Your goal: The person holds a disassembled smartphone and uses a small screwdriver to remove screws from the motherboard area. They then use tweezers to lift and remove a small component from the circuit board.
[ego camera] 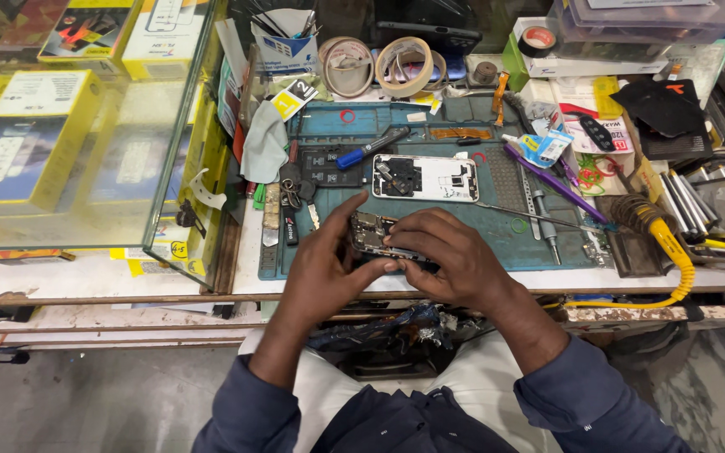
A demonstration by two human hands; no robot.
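Glass display case (pixel 69 134) at far left of surface (pixel 86 277), stacked with yellow boxes. Blue work mat (pixel 539 243) across the middle, near the front edge. Rolls of tape (pixel 404 65) lined up behind the mat. Soldering iron with yellow cable (pixel 673 247) at right, cable looping off the front edge. Pale cloth (pixel 263 143) lying at the mat's back left corner. White opened phone shell (pixel 425 178) flat on the mat, just behind the hands. Purple-handled tool (pixel 551 180) lying slantwise to its right, thin metal screwdriver (pixel 539 222) beside it. Blue-handled screwdriver (pixel 369 148) resting left of the shell's top edge.

Opened phone body (pixel 375 235) held just above the mat's front centre, caught between both hands, circuitry facing up. Left hand (pixel 325 273) grip narrow, closed on the phone body from its left and underside, thumb reaching along the near edge. Right hand (pixel 451 256) draped over the phone body's right half, fingers (pixel 409 226) curled down and pressing on its top; grip closed on the phone body as well. Both dark sleeves low in frame.
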